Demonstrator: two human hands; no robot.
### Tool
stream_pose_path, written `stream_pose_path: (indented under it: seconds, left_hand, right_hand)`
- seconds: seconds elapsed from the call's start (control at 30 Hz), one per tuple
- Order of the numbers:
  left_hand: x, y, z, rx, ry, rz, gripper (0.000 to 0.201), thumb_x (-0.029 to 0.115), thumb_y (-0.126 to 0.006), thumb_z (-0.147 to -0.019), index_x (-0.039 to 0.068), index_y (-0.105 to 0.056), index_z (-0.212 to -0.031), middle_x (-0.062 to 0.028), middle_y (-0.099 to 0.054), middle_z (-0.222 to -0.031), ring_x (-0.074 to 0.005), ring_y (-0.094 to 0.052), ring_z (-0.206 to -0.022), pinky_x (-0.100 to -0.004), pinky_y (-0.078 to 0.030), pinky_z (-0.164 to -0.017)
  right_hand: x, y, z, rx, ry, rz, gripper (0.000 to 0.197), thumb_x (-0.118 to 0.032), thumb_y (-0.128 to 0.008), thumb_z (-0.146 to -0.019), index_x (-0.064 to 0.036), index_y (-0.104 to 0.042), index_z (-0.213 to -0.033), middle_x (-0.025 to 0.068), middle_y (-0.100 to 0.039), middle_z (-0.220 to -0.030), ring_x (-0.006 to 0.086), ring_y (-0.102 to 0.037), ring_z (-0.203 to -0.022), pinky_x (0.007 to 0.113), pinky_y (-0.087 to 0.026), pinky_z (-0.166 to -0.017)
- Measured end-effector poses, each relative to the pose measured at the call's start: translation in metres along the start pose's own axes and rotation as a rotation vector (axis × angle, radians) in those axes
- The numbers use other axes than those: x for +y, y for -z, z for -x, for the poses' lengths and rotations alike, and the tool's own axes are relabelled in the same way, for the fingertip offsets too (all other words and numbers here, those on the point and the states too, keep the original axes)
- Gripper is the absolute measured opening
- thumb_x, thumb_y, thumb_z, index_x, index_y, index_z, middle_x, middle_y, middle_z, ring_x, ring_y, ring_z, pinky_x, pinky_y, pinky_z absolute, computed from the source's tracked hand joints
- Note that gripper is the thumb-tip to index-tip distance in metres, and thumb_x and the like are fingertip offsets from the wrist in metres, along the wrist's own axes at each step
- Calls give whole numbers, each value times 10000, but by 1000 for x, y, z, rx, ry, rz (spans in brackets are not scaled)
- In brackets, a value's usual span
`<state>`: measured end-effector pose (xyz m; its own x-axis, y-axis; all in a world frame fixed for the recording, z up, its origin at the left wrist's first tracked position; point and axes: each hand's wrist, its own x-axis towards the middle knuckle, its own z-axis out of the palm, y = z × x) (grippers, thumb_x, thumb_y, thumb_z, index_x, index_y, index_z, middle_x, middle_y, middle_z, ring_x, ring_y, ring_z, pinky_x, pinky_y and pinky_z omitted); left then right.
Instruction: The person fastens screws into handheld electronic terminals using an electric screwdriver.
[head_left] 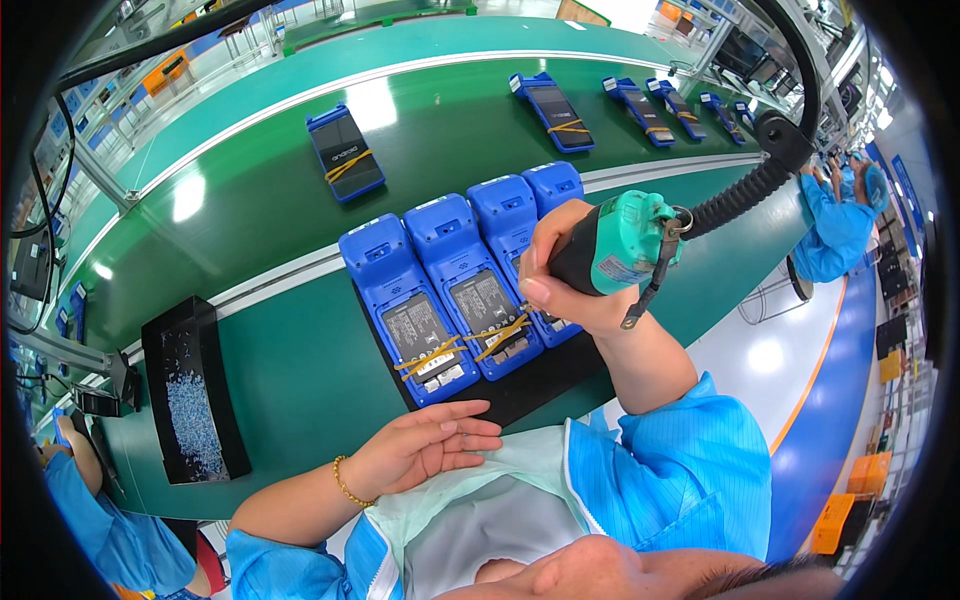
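My right hand (575,295) grips a teal and black electric screwdriver (625,245) above a row of blue handheld payment terminals (385,250). Its tip is hidden behind the hand. Several of these terminals lie face down, side by side, their batteries (417,328) exposed. Yellow rubber bands (432,357) cross the two leftmost ones, and the hand partly covers those to the right. Under their near ends lies a black mat (520,395). My left hand (440,447) is held empty near my body, fingers stretched out, just short of the leftmost terminal.
A black tray (235,405) of small bluish screws (192,420) stands at left. Beyond a metal rail, more terminals (345,155) lie screen up on the green belt (250,190). A black coiled cable (735,195) runs from the screwdriver. Co-workers (840,220) sit at far right and lower left.
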<state>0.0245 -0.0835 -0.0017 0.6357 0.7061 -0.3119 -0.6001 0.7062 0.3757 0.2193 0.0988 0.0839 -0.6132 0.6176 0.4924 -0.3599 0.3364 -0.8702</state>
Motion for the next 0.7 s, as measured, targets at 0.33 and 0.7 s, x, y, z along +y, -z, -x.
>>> stream_pose_path:
  seconds: [0.33,0.7]
  left_hand:
    - [0,0,0,-1,-1,5,454,124,-392,-1014,-11,-312,-1440,-203,-495,-1345,-306,-478,-1284,-395,-421,-1053]
    - [0,0,0,-4,-1,3,463,131,-402,-1012,-11,-308,-1442,-204,-494,-1344,-309,-477,-1284,-396,-418,-1056]
  right_hand:
    - [-3,-4,-2,-2,4,17,252,107,-626,-756,-15,-469,-911,54,-514,-650,124,-542,-555,275,-419,-529]
    - [-5,-5,-1,-10,-17,38,250,114,-625,-765,-19,-475,-914,48,-516,-654,121,-550,-576,266,-419,-543]
